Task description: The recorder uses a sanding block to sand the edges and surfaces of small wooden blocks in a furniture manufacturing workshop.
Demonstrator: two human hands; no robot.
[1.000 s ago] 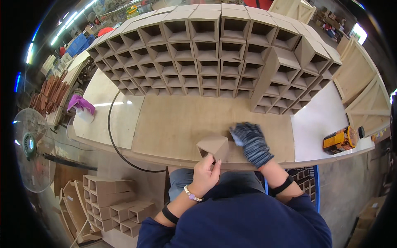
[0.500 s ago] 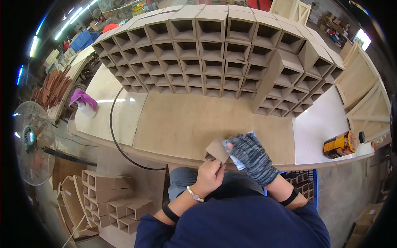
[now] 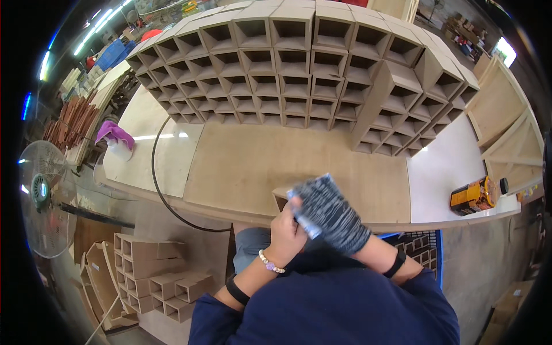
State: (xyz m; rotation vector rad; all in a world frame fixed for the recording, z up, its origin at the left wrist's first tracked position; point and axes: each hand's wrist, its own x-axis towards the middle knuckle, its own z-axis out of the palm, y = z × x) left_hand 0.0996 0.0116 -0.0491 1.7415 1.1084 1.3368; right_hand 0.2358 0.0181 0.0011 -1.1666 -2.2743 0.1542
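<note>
Open-ended box (image 3: 282,191), unstacked, sits pinched in the grip of the left hand (image 3: 287,231); right hand (image 3: 330,215) clamps a pale pad (image 3: 310,227); many boxes (image 3: 295,88) stand stacked.

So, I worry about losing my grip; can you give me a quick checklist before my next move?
1. Left hand grips the box: ok, fingers closed at its near side.
2. Right hand holds the pale blue sheet: ok, it shows along the hand's edge.
3. Both hands gloved: not ok, the left is bare.
4. Box surface even all over: cannot tell, hands hide most of it.
5. Black hose clear of both hands: ok, it lies off to the left.
6. Jar clear of both hands: ok, toward the table's right end.
</note>
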